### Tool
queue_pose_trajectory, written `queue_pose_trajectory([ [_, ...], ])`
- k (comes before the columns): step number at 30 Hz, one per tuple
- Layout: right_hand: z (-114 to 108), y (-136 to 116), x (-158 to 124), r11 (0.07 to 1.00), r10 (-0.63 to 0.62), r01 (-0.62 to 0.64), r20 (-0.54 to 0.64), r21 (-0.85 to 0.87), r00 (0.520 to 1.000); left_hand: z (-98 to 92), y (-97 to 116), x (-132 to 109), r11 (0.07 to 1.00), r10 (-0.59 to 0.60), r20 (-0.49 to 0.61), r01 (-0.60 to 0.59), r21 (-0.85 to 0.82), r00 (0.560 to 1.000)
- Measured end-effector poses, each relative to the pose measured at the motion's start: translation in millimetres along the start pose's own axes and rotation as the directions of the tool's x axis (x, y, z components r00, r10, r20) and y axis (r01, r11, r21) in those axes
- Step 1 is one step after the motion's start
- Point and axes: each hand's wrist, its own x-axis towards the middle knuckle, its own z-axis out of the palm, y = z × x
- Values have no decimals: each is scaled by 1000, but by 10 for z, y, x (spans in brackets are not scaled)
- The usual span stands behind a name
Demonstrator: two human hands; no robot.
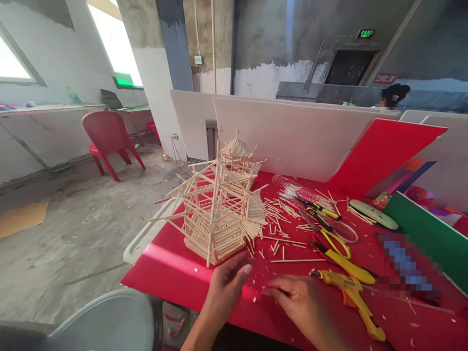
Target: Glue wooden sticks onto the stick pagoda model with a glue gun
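A model pavilion of thin wooden sticks (215, 226) stands on the red tabletop (164, 280), its near roof an open frame of bare sticks. Just in front of its base is my left hand (228, 282), loosely curled with the thumb apart from the fingers and nothing visible in it. My right hand (298, 300) hovers over the table to the right, thumb and fingertips pinched together; whatever they hold, if anything, is too small to make out. Beside that hand lies a yellow glue gun (353, 297). Short cut sticks (280, 243) are scattered behind my hands.
Yellow-handled pliers (318, 217) and a larger yellow-and-red cutting tool (343, 263) lie at the right, near a plastic bag of sticks (292, 190). White boards (285, 136) stand along the back. A grey stool (106, 321) is at lower left; a person (393, 100) is beyond the boards.
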Motion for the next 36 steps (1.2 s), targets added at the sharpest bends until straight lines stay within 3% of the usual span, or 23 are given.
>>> queue_pose_trajectory([
  [3,73,31,-112,993,17,-10,64,-118,998,123,-20,81,996,-62,110,69,-64,992],
  [7,-16,78,-153,988,-63,71,57,-136,996,136,-42,134,997,30,-2,-30,66,1000],
  [12,-253,28,-159,996,-22,18,-40,-90,999,60,-22,105,967,191,-58,-178,182,980],
  [16,-482,-2,-148,970,-93,75,-68,-232,993,137,-4,57,973,75,-13,-71,219,997],
  [18,-662,165,-184,967,-28,-4,-122,-255,992,177,13,47,962,72,18,-74,263,997],
  [20,-878,462,-279,939,106,-172,-226,-296,968,197,15,51,952,77,39,-85,294,996],
  [23,-1196,966,-513,793,268,-431,-388,-431,882,209,-46,76,962,40,38,-48,270,999],
  [26,-1391,1284,-734,733,322,-526,-462,-431,826,240,-140,100,977,16,26,-21,211,1000],
  [30,-1351,1281,-767,835,272,-463,-510,-297,816,320,-157,103,985,-11,25,6,173,1000],
  [36,-960,798,-355,927,169,-279,-385,-252,907,315,-52,53,990,21,-2,-21,140,1000],
])
